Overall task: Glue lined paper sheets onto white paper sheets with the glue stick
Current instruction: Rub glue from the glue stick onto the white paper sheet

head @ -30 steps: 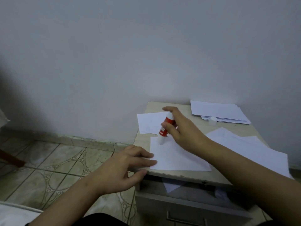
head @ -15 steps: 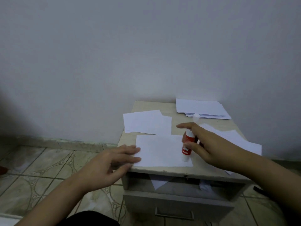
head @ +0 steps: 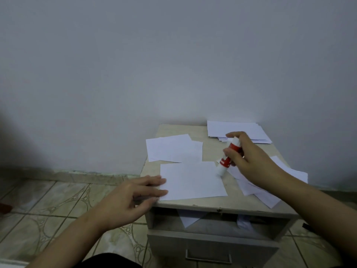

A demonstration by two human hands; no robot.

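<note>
Glue stick (head: 226, 159) shifted up the sheet's right edge since a moment ago, right hand (head: 243, 155) grasping it tip-down on the front white sheet (head: 191, 180), left hand (head: 133, 198) fingers straight, pressing its left edge, on the small table (head: 208, 149).

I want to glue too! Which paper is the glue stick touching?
The white sheet at the table's front edge; the red-and-white glue stick touches only its right corner.

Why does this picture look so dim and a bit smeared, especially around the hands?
Head view: the light is low and bluish, with a dark shadow at the left edge; the left hand looks blurred at the fingers, the right hand and glue stick are soft, and its label is unreadable; the table edge bows slightly, a wide-lens effect.
</note>
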